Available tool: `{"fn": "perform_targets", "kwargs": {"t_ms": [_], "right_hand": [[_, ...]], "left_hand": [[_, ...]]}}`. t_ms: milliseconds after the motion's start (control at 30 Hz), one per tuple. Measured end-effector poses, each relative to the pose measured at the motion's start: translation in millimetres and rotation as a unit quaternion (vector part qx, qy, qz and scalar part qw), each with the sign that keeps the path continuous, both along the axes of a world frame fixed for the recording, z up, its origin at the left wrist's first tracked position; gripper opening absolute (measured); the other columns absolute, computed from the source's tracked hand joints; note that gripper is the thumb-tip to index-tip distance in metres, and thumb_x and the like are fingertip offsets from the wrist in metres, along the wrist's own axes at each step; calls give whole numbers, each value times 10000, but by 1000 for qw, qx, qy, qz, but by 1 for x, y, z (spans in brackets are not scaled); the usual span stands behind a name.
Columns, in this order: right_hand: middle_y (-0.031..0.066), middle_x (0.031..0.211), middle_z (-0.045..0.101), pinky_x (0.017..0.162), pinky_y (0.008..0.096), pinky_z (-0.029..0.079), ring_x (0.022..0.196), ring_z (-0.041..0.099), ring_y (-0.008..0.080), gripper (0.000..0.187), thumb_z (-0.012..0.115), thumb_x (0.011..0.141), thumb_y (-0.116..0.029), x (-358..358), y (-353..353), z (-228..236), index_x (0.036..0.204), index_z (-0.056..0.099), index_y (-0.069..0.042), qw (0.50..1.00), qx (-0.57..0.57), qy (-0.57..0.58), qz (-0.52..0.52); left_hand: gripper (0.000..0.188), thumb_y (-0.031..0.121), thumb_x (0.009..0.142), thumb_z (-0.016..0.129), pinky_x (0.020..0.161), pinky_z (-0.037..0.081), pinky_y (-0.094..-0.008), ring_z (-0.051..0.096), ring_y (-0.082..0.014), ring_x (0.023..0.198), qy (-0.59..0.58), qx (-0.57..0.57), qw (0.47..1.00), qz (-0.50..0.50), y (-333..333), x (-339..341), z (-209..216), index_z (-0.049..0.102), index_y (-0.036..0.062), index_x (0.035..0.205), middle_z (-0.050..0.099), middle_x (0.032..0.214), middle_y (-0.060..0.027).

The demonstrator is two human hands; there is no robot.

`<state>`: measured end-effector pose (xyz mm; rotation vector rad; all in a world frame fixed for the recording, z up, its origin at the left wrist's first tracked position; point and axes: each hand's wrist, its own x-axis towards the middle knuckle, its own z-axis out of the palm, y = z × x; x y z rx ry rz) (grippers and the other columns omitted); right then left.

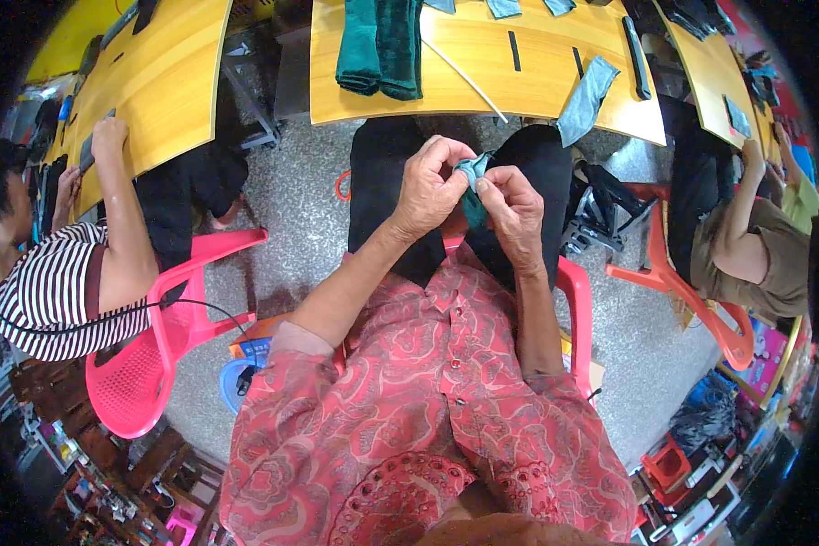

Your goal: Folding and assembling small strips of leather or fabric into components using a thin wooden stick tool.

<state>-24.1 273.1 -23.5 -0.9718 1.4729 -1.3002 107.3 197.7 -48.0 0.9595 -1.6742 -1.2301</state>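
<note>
Above my lap, a small teal velvet piece [474, 209] is bunched between my two hands. My left hand [428, 189] pinches its upper, paler end between thumb and fingers. Close beside it, my right hand [513, 211] has its fingertips closed on the same cloth from the right. Part of the piece hangs down below the fingers, and the fold inside the grip is hidden. On the yellow table [473, 36] ahead lie folded dark green velvet pieces [379, 55]. A grey-blue cloth strip [589, 100] hangs slightly over the table's near edge.
A thin white stick [464, 75] and a black bar [636, 58] rest on the table. A person in stripes [64, 287] works at the left table; another in brown [755, 237] sits at right. Pink [164, 341] and orange chairs [692, 291] stand on either side.
</note>
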Motion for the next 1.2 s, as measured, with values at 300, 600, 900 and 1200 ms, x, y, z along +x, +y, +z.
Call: {"fn": "perform_targets", "kwargs": {"t_ms": [300, 600, 900, 1200], "right_hand": [[1, 824, 605, 614, 193, 439, 711, 539, 41, 131, 617, 901, -122, 17, -5, 8, 936, 564, -8, 994, 34, -87, -53], [26, 780, 627, 582, 200, 451, 685, 559, 44, 173, 620, 909, -157, 10, -5, -8, 905, 577, 11, 997, 26, -38, -63], [-32, 683, 605, 531, 185, 426, 614, 518, 12, 97, 629, 887, -100, 6, -3, -5, 889, 589, -12, 995, -15, 76, -58], [-19, 749, 613, 555, 175, 433, 646, 526, 17, 108, 625, 889, -80, 10, -4, -8, 950, 570, -10, 998, -40, -19, -37]], "left_hand": [[123, -32, 822, 563, 678, 471, -230, 555, -63, 746, 126, 141, 982, 1, 1, -3, -4, 571, 14, 935, 599, 807, -11], [217, -15, 805, 592, 753, 491, -248, 596, -112, 812, 104, 149, 983, -29, 3, -4, -1, 637, 10, 1015, 627, 860, -39], [158, 7, 825, 592, 691, 496, -230, 599, -88, 770, 52, 74, 995, -50, 0, -3, -5, 661, 16, 967, 638, 867, -18], [131, 4, 801, 627, 706, 496, -257, 617, -126, 782, 80, 154, 985, 4, 5, -6, -2, 654, 5, 929, 646, 862, -60]]}}
